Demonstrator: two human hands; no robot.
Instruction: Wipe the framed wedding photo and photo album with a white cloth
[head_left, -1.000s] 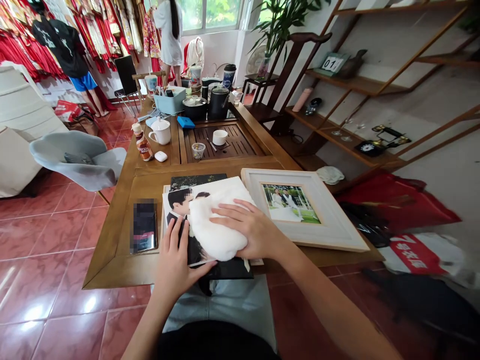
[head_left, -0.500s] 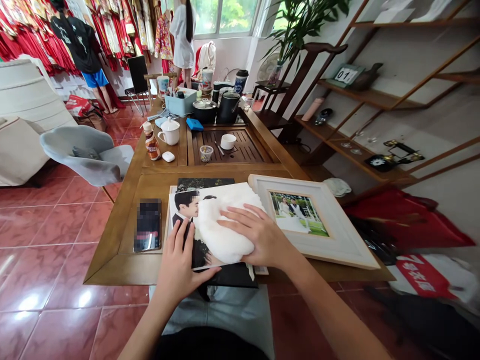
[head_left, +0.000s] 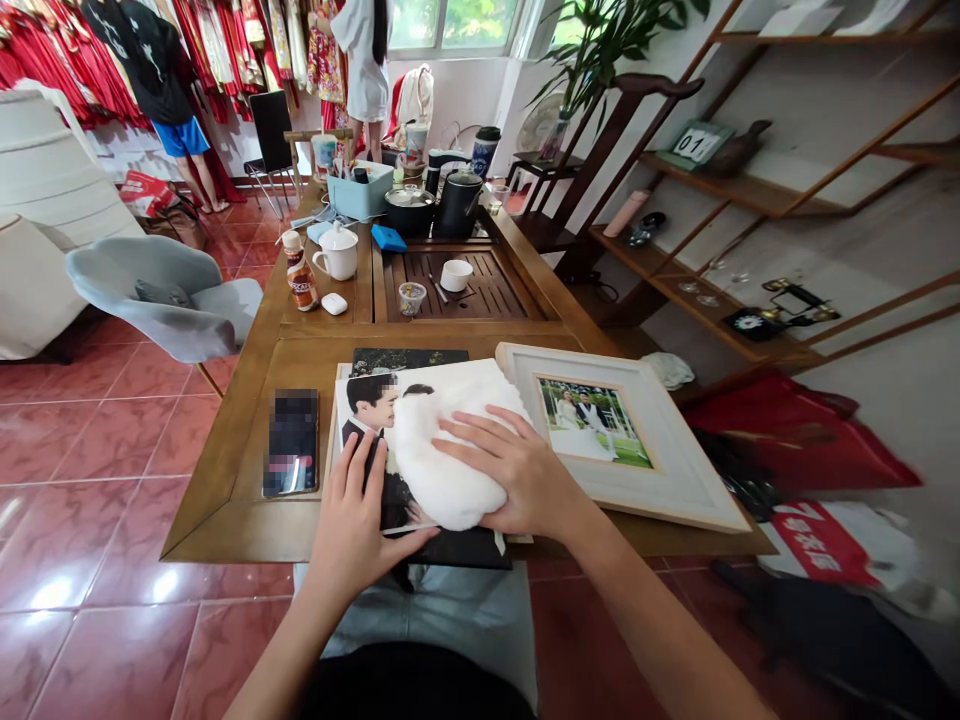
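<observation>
Now right hand (head_left: 525,475), fingers spread flat, presses fluffy white cloth (head_left: 439,465) on large glossy wedding photo print (head_left: 369,412) at brown wooden worktop's (head_left: 247,440) near edge, left hand (head_left: 356,525) splayed flat on print's near-left corner.

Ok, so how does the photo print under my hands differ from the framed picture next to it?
The loose print has no frame; the framed picture sits in a wide white one. The loose print shows a couple close up; the framed picture shows a small full-length couple outdoors. The left hand and a white cloth under the right hand rest on the loose print; nothing touches the framed picture. Both lie flat, face up.
</observation>
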